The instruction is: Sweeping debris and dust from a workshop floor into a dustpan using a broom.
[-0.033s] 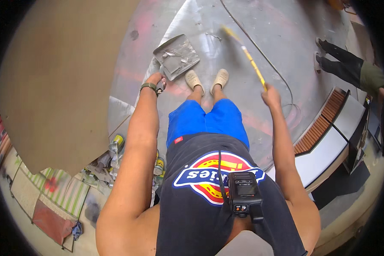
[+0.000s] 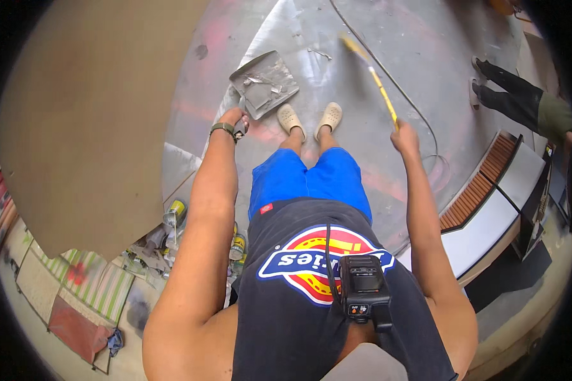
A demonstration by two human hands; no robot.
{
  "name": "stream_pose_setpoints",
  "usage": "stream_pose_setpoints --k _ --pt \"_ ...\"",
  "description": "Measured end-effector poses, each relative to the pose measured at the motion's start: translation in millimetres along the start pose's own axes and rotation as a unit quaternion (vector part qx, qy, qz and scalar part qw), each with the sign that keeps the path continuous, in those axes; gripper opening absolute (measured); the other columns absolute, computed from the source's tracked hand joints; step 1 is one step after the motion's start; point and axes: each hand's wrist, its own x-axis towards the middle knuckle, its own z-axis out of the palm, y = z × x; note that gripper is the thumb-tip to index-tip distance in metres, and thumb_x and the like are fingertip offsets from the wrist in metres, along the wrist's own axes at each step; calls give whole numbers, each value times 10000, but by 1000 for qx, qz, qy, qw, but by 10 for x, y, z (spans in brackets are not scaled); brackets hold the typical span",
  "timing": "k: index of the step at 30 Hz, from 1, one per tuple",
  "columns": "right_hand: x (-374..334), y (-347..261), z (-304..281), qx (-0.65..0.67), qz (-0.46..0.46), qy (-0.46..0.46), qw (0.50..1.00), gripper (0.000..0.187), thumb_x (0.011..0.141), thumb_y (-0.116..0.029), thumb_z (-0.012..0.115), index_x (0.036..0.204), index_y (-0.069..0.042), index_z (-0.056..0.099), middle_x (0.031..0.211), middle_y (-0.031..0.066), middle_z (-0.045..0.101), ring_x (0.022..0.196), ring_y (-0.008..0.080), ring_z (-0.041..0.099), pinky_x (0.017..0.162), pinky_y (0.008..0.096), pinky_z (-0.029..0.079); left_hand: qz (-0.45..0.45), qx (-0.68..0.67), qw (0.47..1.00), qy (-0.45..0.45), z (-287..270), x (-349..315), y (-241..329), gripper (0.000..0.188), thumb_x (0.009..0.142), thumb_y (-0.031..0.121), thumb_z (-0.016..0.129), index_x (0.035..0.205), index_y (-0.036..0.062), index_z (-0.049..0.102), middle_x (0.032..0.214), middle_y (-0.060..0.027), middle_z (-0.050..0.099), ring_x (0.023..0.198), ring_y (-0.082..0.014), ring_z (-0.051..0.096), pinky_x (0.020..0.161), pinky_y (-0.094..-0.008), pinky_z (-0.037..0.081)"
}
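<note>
My left hand (image 2: 232,120) grips the metal dustpan (image 2: 265,82) handle, my right hand (image 2: 404,134) the yellow broom (image 2: 372,73) (shaft slanting forward-left, bristles right of the pan).

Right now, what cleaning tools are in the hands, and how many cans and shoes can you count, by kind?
Dustpan, in left hand: 1
Yellow-handled broom, in right hand: 1
Cans: 2 clear
Beige clogs: 2
Total: 6
</note>
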Motion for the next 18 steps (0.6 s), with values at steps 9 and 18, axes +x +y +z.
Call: stream_pose_setpoints --k 9,18 --pt "145 -962 825 -32 -51 -119 991 265 678 -137 521 920 -54 587 899 187 594 861 329 570 743 420 456 8 22 1000 -1 202 60 41 194 815 112 362 625 71 357 475 17 388 343 -66 382 295 -179 340" --pt "-604 -560 361 62 -103 -121 985 451 624 -107 513 1073 -86 554 944 196 580 893 325 557 799 393 428 38 41 998 27 60 345 -50 196 791 82 368 596 97 354 464 19 388 338 -73 378 309 -209 352"
